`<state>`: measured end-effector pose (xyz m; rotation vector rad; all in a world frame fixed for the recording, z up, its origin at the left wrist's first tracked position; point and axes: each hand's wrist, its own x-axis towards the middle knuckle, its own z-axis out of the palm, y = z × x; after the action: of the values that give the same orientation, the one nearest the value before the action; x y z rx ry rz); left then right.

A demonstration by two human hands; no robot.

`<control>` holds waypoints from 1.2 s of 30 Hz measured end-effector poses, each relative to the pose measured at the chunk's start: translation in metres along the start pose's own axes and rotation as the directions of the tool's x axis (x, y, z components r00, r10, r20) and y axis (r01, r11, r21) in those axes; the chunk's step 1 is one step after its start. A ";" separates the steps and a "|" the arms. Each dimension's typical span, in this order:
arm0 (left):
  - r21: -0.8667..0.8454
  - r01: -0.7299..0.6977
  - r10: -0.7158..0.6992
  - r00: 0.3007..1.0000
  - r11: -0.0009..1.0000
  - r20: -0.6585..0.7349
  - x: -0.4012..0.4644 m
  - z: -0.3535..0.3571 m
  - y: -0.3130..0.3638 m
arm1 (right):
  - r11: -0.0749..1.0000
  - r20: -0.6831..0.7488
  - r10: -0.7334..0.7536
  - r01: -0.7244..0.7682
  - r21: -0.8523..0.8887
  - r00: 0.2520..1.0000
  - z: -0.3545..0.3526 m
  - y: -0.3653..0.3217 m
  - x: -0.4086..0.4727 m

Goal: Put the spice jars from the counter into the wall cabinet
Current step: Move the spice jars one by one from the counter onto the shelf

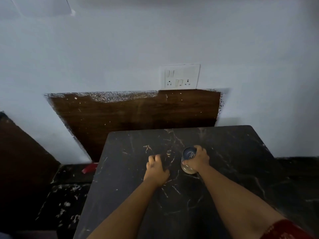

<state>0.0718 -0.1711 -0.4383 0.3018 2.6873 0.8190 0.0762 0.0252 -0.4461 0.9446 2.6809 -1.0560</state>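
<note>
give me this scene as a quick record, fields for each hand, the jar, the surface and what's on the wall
right hand: grips the jar from above
left hand: fingers curled, holds nothing, on or just over the counter
jar: glass, dark blue lid, pale contents, on or just above the counter
counter: dark marble look, pale veins
wall: switch panel above a brown panel
cabinet: not in view

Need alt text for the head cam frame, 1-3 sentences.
A person's right hand grips a blue-lidded glass jar on a black marble-patterned counter, while the left hand rests beside it with curled fingers, holding nothing. Behind are a white wall and a switch-and-socket plate; no cabinet is in view.
</note>
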 end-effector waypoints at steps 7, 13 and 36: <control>-0.743 0.405 -0.323 0.909 0.533 0.264 0.002 -0.016 -0.020 | 0.688 0.209 0.167 -0.265 0.676 0.964 0.000 -0.032 -0.022; -0.815 0.575 -0.093 0.818 0.077 0.568 0.008 -0.029 -0.015 | 0.465 0.329 -0.143 -0.230 0.855 0.933 -0.019 -0.048 -0.047; -0.943 0.291 0.207 0.924 0.163 0.321 -0.007 -0.061 0.033 | 0.387 0.351 -0.052 -0.305 0.870 0.935 -0.036 -0.055 -0.083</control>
<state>0.0597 -0.1772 -0.3700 0.0116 1.2319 2.0326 0.1146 -0.0253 -0.3612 0.9031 1.5193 -2.4883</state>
